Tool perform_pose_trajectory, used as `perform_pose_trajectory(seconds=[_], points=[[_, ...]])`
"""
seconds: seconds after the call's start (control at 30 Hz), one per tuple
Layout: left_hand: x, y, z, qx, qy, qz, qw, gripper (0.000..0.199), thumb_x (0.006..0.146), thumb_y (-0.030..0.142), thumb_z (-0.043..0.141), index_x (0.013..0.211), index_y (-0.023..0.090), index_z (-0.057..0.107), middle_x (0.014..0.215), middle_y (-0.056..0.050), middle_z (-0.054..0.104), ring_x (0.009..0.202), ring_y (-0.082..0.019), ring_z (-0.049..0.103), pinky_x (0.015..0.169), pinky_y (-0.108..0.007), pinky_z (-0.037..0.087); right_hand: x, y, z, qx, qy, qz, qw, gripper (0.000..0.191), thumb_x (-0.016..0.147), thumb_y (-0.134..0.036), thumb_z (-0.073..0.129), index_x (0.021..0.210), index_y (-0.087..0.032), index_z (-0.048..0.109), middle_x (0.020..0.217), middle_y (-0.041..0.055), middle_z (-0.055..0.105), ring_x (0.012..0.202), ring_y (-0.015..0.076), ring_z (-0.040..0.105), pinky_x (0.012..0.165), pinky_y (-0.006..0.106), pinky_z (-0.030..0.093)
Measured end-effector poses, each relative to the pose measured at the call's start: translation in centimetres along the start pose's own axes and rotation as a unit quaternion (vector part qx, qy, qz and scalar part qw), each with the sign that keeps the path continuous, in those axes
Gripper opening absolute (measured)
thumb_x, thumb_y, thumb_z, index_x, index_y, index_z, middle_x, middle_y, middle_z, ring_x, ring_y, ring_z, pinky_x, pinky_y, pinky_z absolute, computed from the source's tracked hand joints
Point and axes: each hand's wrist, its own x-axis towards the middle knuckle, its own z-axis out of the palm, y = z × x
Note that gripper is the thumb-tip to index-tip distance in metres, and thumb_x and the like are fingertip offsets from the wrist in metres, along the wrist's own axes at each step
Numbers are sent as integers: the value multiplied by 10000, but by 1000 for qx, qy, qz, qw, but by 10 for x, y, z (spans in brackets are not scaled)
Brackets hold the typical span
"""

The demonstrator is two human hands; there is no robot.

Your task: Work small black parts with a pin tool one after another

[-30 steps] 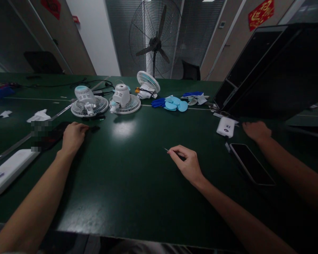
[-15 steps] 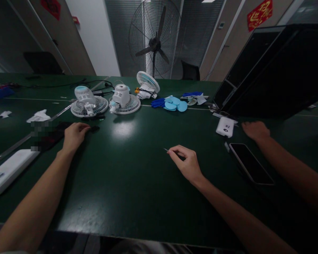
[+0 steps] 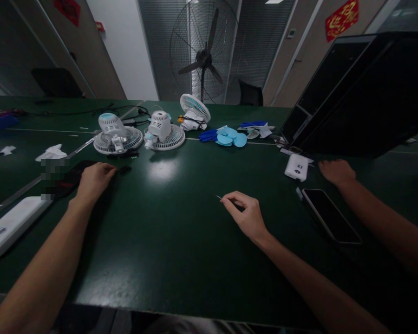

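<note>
My right hand (image 3: 245, 211) pinches a thin pin-like metal piece (image 3: 218, 197) between thumb and forefinger, over the middle of the green table (image 3: 167, 260). Fingers together, my left hand (image 3: 96, 178) rests on the table at the left; whether anything is between its fingertips is too small to tell. Just right of those fingertips lies a small black object (image 3: 125, 170). A black phone-like item (image 3: 75, 178) is partly hidden behind my left hand, and a white power bank (image 3: 16, 227) lies nearer the left edge.
White fans (image 3: 165, 137) stand behind, beside light-blue fan blades (image 3: 231, 137) and blue gloves. At the right are a white device (image 3: 297, 167), a phone (image 3: 330, 215), another person's hand (image 3: 337, 171) and a large black panel (image 3: 369, 97). White tissue (image 3: 52, 152) lies left.
My left hand has shifted slightly left, away from the small black object. My right hand keeps its pinch in nearly the same place.
</note>
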Motion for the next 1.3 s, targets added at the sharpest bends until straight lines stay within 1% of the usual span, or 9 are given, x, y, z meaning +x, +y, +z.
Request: perform_pose_trajectory(seconds=[0.2, 0.4, 0.5, 0.6, 0.7, 0.8, 0.87, 1.07, 1.3], points=[[0, 4, -2, 4, 21, -28, 999, 396, 981, 364, 558, 1230, 91, 702, 1139, -114, 728, 967, -228, 661, 837, -283, 464, 0, -1, 0, 3, -5, 4, 1000, 160, 996, -287, 609, 961, -215, 748, 972, 56, 734, 912, 220, 709, 814, 369, 595], [4, -2, -6, 0, -27, -21, 999, 361, 911, 372, 682, 1150, 111, 758, 1104, -86, 753, 938, -220, 667, 799, -254, 465, 0, -1, 0, -1, -8, 9, 1000, 147, 994, -289, 614, 962, -227, 744, 973, 48, 736, 922, 222, 710, 812, 368, 594], [4, -6, -4, 1, -17, -24, 1000, 303, 916, 304, 670, 1128, 110, 768, 1107, -90, 748, 957, -217, 655, 816, -255, 452, 0, -1, 0, -1, -11, 10, 1000, 151, 995, -289, 614, 959, -223, 744, 971, 48, 735, 916, 219, 709, 803, 366, 592], [2, -6, -2, -6, -7, -30, 1000, 291, 901, 313, 680, 1099, 121, 772, 1070, -79, 745, 905, -210, 648, 769, -252, 451, 0, -2, 0, 2, -14, 10, 1000, 146, 992, -279, 617, 962, -216, 746, 971, 49, 732, 915, 216, 708, 804, 365, 590], [0, -1, -1, -21, 22, -48, 998, 333, 899, 354, 681, 1103, 103, 758, 1043, -90, 741, 875, -215, 645, 748, -261, 461, 0, -2, 0, 3, -14, 13, 1000, 141, 992, -273, 617, 971, -216, 745, 979, 47, 730, 926, 215, 707, 817, 368, 590], [-3, 11, -2, -56, 67, -58, 994, 370, 947, 356, 630, 1185, 85, 714, 1078, -92, 741, 935, -197, 663, 824, -255, 485, 0, -3, 0, 3, -13, 14, 1000, 137, 991, -270, 618, 967, -219, 744, 981, 44, 732, 930, 213, 706, 821, 368, 589], [-4, 20, -3, -86, 79, -48, 992, 372, 969, 363, 611, 1219, 102, 697, 1096, -67, 748, 952, -164, 679, 849, -225, 495, 0, -4, -1, 2, -15, 12, 1000, 139, 992, -271, 616, 963, -221, 743, 979, 43, 732, 921, 211, 705, 816, 367, 588], [-7, 32, -10, -165, 65, -38, 983, 370, 897, 362, 712, 1175, 121, 740, 1050, -47, 776, 929, -168, 701, 808, -209, 508, 0, -4, 0, 0, -21, 13, 1000, 148, 998, -283, 608, 964, -221, 738, 979, 47, 728, 916, 212, 703, 810, 365, 589], [-9, 33, -12, -99, 43, -18, 994, 373, 930, 333, 649, 1232, 131, 734, 1092, -66, 766, 897, -184, 692, 783, -229, 489, 0, -4, 0, -12, -11, 5, 1000, 144, 986, -275, 620, 934, -221, 744, 943, 38, 727, 886, 208, 704, 799, 352, 583]])
